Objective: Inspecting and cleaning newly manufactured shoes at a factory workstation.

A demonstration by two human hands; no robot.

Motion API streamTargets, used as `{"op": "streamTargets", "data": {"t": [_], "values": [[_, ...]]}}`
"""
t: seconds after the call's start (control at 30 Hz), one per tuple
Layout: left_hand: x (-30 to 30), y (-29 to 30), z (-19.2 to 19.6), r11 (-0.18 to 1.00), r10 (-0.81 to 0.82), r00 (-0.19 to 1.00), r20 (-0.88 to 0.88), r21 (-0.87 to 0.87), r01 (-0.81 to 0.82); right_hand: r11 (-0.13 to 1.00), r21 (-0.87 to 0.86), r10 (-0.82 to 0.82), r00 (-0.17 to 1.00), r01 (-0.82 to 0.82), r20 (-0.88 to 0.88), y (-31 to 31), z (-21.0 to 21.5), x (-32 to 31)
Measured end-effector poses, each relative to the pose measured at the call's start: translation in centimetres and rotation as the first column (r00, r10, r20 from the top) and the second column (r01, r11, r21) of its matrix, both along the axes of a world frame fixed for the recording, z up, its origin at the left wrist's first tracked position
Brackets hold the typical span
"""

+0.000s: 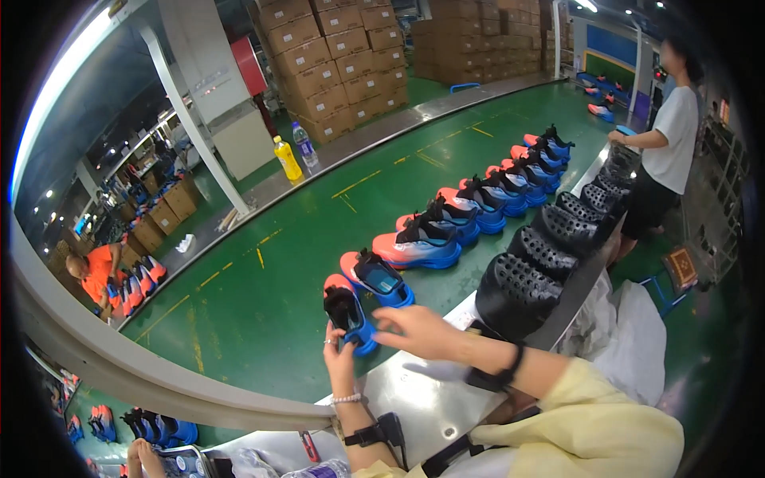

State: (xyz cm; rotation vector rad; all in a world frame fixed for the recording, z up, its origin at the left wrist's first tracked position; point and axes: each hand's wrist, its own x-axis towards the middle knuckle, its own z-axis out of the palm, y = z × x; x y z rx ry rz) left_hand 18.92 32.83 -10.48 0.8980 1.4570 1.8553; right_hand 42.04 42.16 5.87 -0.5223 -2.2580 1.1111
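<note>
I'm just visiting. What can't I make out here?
All in the head view:
Part of the nearest shoe: behind the left hand.
Whether the right hand touches it: fingertips blurred.
What the cartons hold: closed cardboard.
The bottom bottle: cut off by the lower edge.
The farthest shoes: too small for detail.

A pale yellow top [594,406] accompanies black wrist straps [510,368], a beaded bracelet [347,398] and a ring [328,342].

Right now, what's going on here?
The left hand is on the heel end of the nearest coral-and-blue sneaker; the right hand is beside it, contact unclear. Similar sneakers stretch away in a row on a green surface. Black perforated pieces stand to their right, with another person farther along.
</note>
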Motion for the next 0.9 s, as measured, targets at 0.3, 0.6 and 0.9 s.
{"op": "streamTargets", "data": {"t": [0.3, 0.6, 0.9], "values": [[-3.0, 4.8, 6.0, 0.780, -0.019, 0.803, -0.596, -0.511, -0.360, 0.666, 0.091, -0.708, 0.666, 0.740, -0.234, 5.4, 5.5, 24.0], [-0.9, 6.5, 8.0, 0.645, -0.332, 0.448, -0.830, -0.546, -0.534, 0.702, 0.121, -0.691, 0.713, 0.701, -0.119, 8.2, -0.2, 27.9], [-1.4, 6.4, 7.9, 0.676, -0.249, 0.561, -0.789, -0.557, -0.482, 0.652, 0.072, -0.748, 0.656, 0.755, -0.101, 9.7, -1.3, 28.5]]}}
